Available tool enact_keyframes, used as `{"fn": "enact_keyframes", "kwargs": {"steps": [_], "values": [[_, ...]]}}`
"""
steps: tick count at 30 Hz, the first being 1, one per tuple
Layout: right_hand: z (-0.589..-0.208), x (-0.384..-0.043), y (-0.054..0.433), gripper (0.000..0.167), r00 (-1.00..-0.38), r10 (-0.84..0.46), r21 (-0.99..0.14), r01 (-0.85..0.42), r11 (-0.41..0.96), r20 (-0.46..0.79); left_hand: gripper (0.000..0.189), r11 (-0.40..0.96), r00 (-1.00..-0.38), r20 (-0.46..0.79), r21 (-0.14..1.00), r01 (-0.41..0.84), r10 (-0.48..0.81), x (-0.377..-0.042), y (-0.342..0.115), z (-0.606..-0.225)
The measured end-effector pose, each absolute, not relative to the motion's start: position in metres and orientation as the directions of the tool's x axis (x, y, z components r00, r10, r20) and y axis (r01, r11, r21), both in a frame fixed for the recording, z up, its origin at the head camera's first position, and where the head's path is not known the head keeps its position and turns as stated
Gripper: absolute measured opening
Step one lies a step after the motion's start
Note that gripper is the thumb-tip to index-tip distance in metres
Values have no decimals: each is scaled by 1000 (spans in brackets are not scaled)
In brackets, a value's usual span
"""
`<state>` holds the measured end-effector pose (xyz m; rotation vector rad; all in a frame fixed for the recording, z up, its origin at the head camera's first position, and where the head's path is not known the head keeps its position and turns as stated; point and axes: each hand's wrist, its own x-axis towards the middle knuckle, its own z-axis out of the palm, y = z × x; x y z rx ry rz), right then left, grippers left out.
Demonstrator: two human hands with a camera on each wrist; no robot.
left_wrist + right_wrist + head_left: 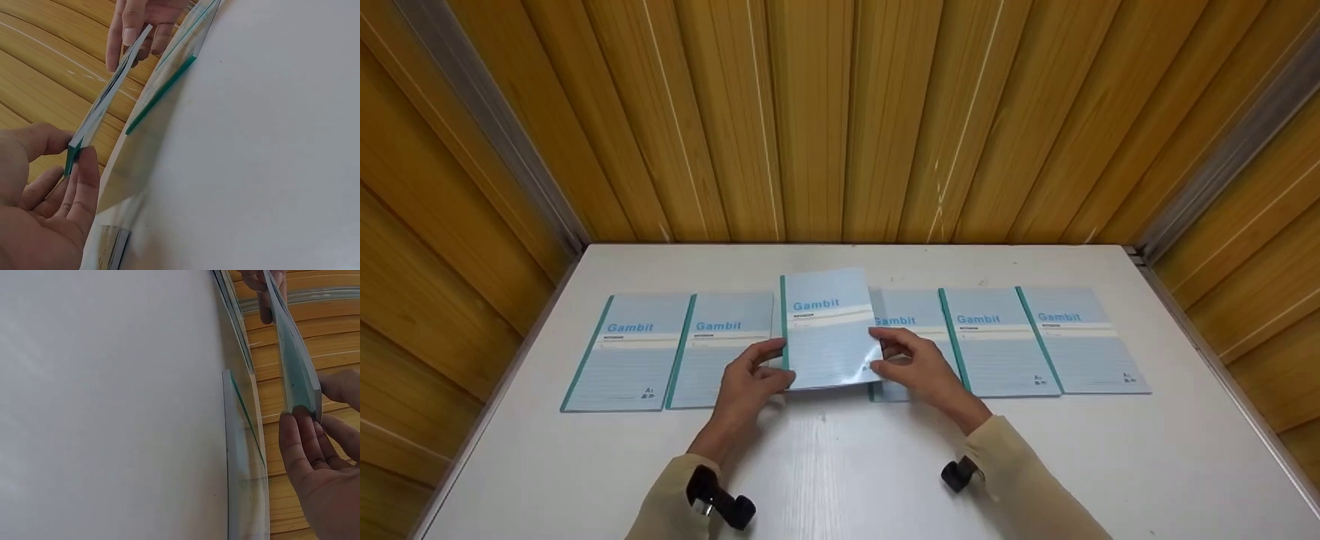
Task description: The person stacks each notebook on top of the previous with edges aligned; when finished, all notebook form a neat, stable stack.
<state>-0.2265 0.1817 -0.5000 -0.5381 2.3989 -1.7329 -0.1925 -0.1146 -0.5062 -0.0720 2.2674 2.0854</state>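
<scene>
Head view: L hand (750, 381) + R hand (921, 367) pinch notebook (829, 337) at lower sides, prob. best hold; likely light, bendy, poss. slick (glare, unsure).

A: Pale blue across the middle notebook (826, 339), green down its spine (784, 315); bright blue lettering (816, 304) up top, a cream band (844, 316) under it, fine lines striping below!
B: And the same pale blue and green, the same blue lettering, on the five other notebooks (631, 367)!
A: White tabletop (825, 472); beige sleeves (1027, 476), black wrist cameras (958, 475)!
B: And golden-brown planks (810, 120) on the walls; darker wood grain through them, grey posts (499, 127) at the corners!
</scene>
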Motion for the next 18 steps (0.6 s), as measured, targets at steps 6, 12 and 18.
{"fn": "enact_keyframes", "kwargs": {"steps": [6, 12, 18], "values": [[-499, -227, 192, 54, -935, -334, -927, -226, 300, 120, 53, 132, -998, -67, 989, -68, -8, -199, -104, -505], [-499, -225, 203, 55, -946, -309, -932, -191, 307, 92, 58, 136, -998, -67, 989, -65, 12, -202, -93, -505], [-500, -222, 215, 55, -956, -281, -916, -184, 358, 82, 57, 138, -997, -66, 989, -60, 38, -203, -82, -506]]}}
